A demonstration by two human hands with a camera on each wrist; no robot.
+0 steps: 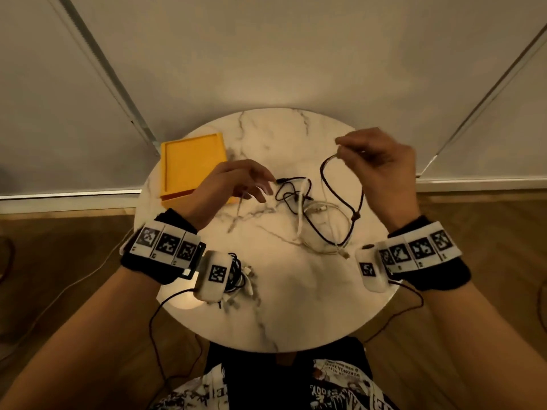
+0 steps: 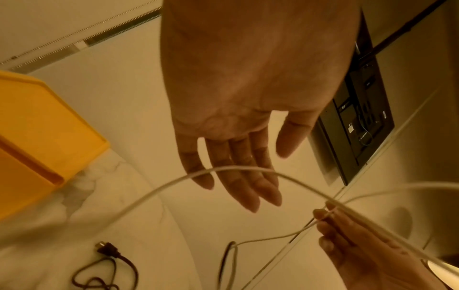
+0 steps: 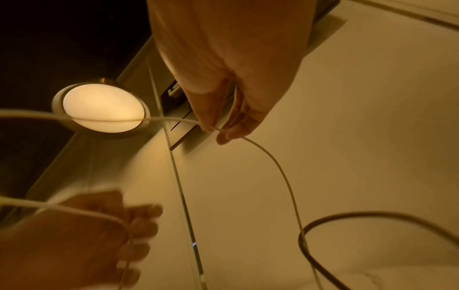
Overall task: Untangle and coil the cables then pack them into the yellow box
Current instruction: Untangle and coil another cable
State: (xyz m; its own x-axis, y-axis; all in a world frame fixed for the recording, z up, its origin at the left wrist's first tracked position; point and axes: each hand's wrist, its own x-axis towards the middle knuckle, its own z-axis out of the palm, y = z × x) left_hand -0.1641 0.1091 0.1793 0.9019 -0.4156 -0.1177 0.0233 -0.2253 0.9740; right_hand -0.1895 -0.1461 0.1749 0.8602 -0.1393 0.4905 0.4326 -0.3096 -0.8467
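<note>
My right hand is raised over the table's right side. It pinches a thin white cable between thumb and fingertips. A black cable loop hangs beside that pinch and runs down into a tangle of black and white cables on the marble table. My left hand hovers left of the tangle with its fingers straight. The white cable arcs across those fingers toward the right hand. The yellow box sits open at the table's back left, partly behind my left hand.
A coiled bundle of black and white cables lies at the table's front left, beside my left wrist camera. A black plug end rests on the marble. Walls stand close behind the table, with a dark socket panel and a round lamp.
</note>
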